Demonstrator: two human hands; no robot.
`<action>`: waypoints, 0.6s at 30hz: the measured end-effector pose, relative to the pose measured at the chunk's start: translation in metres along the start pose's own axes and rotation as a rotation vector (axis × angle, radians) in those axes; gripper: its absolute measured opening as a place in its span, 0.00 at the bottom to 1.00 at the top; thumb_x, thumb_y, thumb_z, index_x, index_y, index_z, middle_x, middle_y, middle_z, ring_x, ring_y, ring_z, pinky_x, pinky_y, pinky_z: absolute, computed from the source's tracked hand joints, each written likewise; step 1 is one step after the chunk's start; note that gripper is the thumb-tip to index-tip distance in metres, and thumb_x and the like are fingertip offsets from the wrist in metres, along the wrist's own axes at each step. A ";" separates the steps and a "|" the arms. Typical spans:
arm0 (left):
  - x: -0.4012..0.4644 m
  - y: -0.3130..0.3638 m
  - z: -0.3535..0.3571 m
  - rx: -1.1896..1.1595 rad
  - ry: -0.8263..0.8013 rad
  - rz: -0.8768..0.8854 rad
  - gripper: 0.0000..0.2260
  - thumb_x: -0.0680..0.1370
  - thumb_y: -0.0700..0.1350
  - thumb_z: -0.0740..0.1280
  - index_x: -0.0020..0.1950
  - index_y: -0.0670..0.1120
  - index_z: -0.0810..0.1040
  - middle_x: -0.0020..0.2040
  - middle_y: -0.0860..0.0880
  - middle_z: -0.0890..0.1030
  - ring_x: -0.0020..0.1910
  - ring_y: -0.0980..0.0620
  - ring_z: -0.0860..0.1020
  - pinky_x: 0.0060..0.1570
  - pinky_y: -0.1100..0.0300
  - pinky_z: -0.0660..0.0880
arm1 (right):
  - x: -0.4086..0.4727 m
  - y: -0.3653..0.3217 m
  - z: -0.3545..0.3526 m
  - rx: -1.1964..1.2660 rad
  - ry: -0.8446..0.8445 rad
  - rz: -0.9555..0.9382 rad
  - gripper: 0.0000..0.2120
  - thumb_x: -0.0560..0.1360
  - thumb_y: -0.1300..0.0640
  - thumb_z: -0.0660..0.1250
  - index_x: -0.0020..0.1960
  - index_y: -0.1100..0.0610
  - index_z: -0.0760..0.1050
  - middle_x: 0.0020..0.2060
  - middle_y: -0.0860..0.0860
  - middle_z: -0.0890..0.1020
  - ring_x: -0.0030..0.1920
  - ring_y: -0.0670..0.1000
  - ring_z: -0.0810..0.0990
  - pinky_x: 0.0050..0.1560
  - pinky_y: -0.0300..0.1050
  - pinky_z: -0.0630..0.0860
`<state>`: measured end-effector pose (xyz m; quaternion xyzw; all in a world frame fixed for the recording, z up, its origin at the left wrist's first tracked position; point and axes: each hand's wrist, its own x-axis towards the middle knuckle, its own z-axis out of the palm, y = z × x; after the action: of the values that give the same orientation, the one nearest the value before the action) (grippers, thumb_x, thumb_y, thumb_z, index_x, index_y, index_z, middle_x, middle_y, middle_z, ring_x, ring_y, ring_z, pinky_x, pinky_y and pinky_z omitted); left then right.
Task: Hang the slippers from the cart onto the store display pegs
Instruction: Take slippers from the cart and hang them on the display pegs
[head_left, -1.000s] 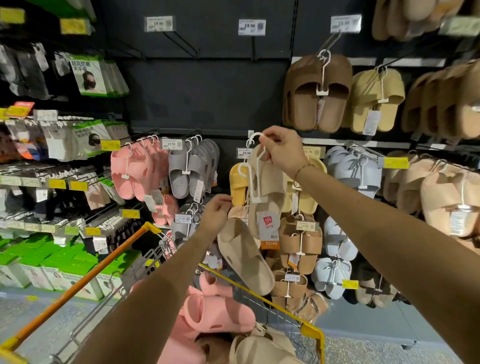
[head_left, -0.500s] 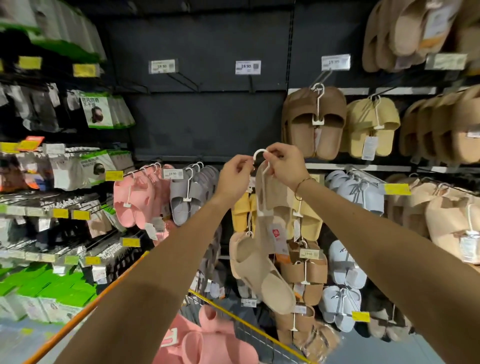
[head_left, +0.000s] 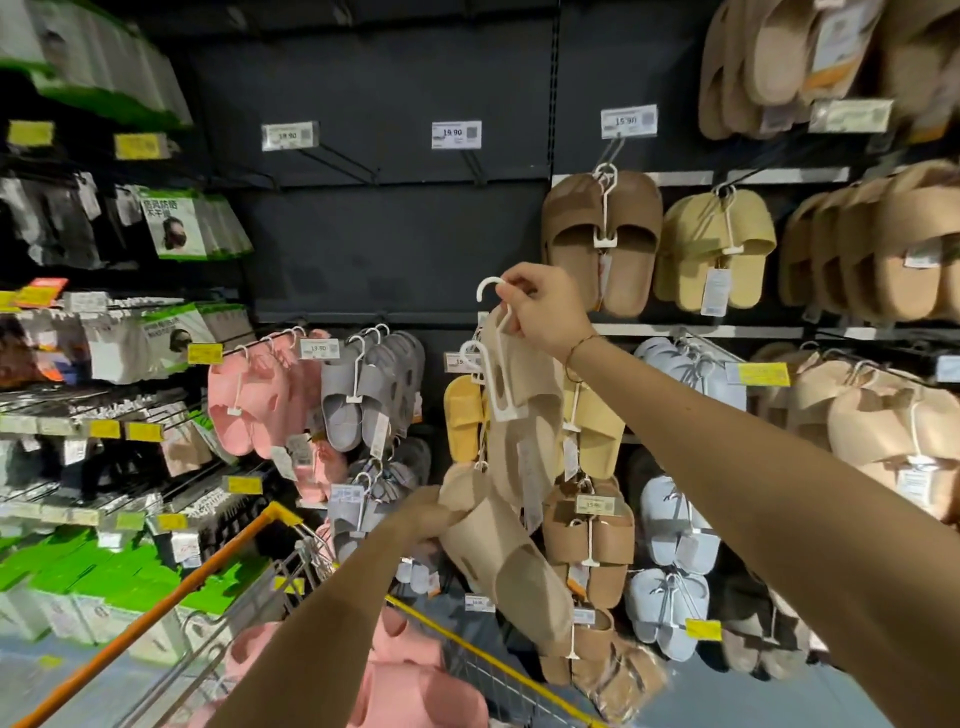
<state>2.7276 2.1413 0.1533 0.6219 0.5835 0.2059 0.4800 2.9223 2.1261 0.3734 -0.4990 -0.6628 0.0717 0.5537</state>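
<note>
Pinching the white hanger (head_left: 496, 358) just below its hook with the right hand (head_left: 545, 312), raised before the dark display wall (head_left: 389, 249); gripping the heel of the dangling beige slipper (head_left: 511, 566) with the left hand (head_left: 428, 517), above the cart (head_left: 260, 587) holding pink slippers (head_left: 410, 675).

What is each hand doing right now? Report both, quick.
Left hand: grips the loose beige slipper by its end.
Right hand: pinches the white hanger near its hook.
</note>
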 end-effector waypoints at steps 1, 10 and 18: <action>-0.002 0.010 -0.004 -0.046 0.006 0.039 0.16 0.79 0.44 0.71 0.66 0.44 0.78 0.57 0.44 0.82 0.53 0.44 0.80 0.38 0.55 0.79 | -0.002 0.002 -0.002 -0.027 0.002 -0.006 0.06 0.80 0.58 0.66 0.50 0.58 0.81 0.37 0.52 0.83 0.36 0.51 0.84 0.44 0.50 0.84; -0.033 0.090 -0.086 -0.108 0.165 0.343 0.08 0.82 0.45 0.66 0.60 0.47 0.74 0.51 0.48 0.79 0.49 0.49 0.78 0.44 0.55 0.77 | -0.004 0.009 -0.017 -0.145 0.060 -0.038 0.06 0.80 0.57 0.67 0.50 0.57 0.82 0.39 0.52 0.84 0.42 0.52 0.82 0.51 0.52 0.81; -0.039 0.119 -0.111 -0.171 0.153 0.396 0.11 0.81 0.50 0.69 0.62 0.49 0.78 0.53 0.47 0.82 0.47 0.50 0.80 0.45 0.52 0.80 | -0.012 0.013 -0.003 -0.292 0.050 -0.101 0.07 0.81 0.56 0.66 0.50 0.57 0.82 0.40 0.50 0.82 0.42 0.48 0.79 0.44 0.34 0.72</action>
<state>2.6907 2.1622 0.3153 0.6641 0.4651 0.3912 0.4355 2.9311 2.1220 0.3586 -0.5419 -0.6765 -0.0660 0.4943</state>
